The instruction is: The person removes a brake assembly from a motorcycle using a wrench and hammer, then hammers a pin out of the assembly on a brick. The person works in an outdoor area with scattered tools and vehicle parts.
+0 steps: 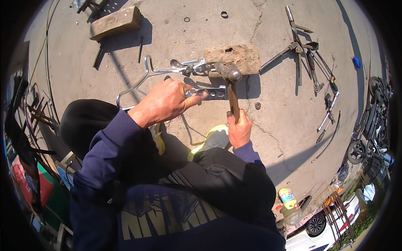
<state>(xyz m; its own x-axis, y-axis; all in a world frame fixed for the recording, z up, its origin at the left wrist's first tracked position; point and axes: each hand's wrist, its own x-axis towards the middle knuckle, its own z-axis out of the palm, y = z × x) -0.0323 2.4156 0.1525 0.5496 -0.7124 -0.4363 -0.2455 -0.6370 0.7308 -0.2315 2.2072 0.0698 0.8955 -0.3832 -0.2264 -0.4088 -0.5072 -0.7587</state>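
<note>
I counted two hands at work: the left hand (165, 102) and the right hand (238, 129). There was one hammer (231, 90), one bent chrome frame (144, 79), and two wooden blocks (238, 58) (115, 23). Three small washers (224, 14) lay scattered on the concrete, and one blue cap (356, 62) near the loose tools.

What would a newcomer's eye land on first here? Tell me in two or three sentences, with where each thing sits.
At the centre, the right hand grips a wooden-handled hammer, its steel head raised over a metal bracket assembly resting against a worn wood block on the concrete. The left hand pinches a metal part beside a bent steel rod frame. Upper right, a scatter of long hand tools lies in the sun.
</note>
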